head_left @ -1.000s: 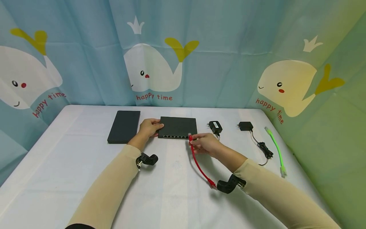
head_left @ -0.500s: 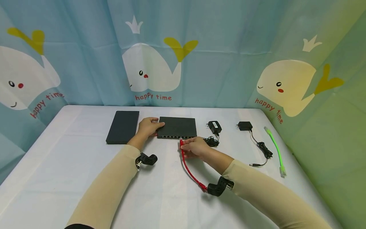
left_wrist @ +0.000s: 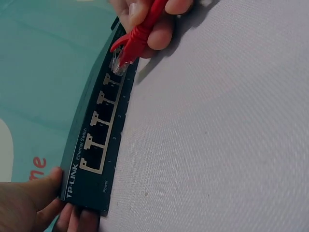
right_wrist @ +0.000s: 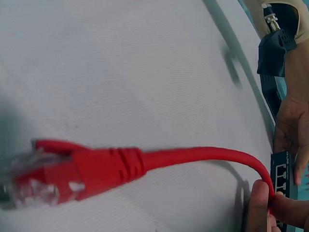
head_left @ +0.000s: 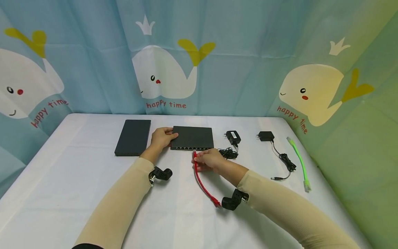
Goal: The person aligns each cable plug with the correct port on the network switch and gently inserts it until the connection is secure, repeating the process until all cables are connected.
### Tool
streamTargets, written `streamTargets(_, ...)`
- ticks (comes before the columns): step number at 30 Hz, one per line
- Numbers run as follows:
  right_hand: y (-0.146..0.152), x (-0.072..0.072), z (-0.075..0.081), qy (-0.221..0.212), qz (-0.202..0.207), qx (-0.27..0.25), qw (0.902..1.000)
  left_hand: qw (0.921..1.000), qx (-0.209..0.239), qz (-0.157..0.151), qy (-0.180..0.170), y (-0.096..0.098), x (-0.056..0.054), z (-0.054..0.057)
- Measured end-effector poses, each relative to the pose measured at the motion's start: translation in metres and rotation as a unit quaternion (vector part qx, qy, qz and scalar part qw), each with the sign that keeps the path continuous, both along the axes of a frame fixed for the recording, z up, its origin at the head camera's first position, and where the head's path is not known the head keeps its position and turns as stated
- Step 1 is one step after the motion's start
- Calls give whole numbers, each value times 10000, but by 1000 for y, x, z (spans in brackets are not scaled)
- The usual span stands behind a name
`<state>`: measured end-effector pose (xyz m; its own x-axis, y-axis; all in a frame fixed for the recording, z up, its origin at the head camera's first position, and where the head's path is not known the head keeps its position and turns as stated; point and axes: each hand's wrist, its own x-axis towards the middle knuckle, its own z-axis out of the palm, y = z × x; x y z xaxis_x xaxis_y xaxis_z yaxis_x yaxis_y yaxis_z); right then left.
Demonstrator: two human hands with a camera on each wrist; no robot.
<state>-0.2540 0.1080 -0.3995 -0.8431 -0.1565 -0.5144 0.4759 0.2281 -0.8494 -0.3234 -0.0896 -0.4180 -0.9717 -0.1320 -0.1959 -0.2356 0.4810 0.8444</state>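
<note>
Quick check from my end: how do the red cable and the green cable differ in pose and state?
The right hand pinches the red cable near one plug; the green cable lies untouched on the table.
The red cable bows in a clear curve, while the green cable bends only slightly.
Both are cables with a clear plug visible.

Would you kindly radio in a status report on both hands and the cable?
Left hand grips switch. Right hand pinches red cable, plug just outside ports. No obstruction visible between them.
</note>
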Motion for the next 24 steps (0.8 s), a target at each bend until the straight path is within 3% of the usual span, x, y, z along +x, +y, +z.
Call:
streamTargets(8,-2,-6,-2,-102,-115,179,9997,9999,163,23,45,-1,1,-1)
streamTargets(24,-3,-7,-4,-217,-343,-150,9991,9996,250,85,78,0,1,-4)
